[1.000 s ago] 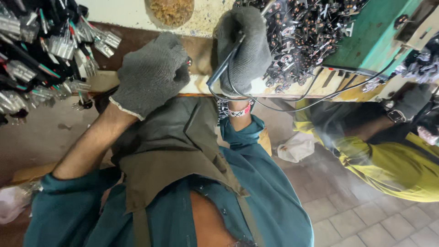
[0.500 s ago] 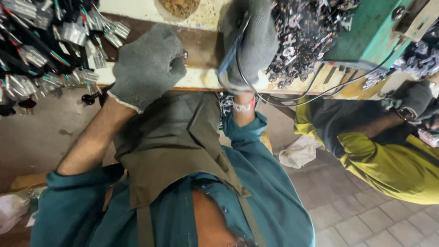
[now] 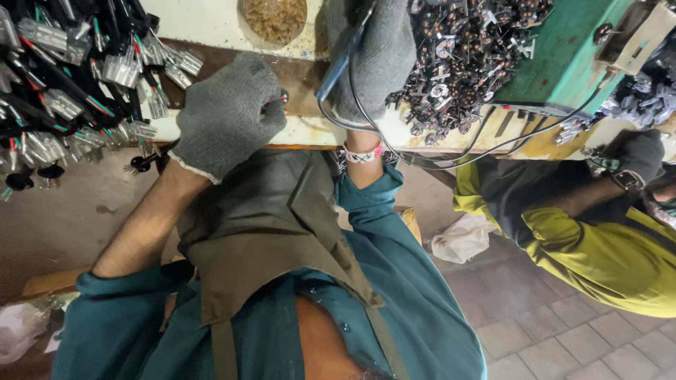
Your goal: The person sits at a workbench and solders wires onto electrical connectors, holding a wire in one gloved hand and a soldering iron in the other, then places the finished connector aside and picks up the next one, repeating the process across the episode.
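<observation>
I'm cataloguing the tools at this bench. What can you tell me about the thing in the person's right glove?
The tool looks like a slim metal-coloured handpiece with a bluish sheen, gripped in the grey knit glove of the right hand so that only one side and its lower end show. It stands tilted, the lower end toward the bench edge. A thin black cord loops out from below it and runs past the wrist toward the green machine. Its tip is hidden.
</observation>
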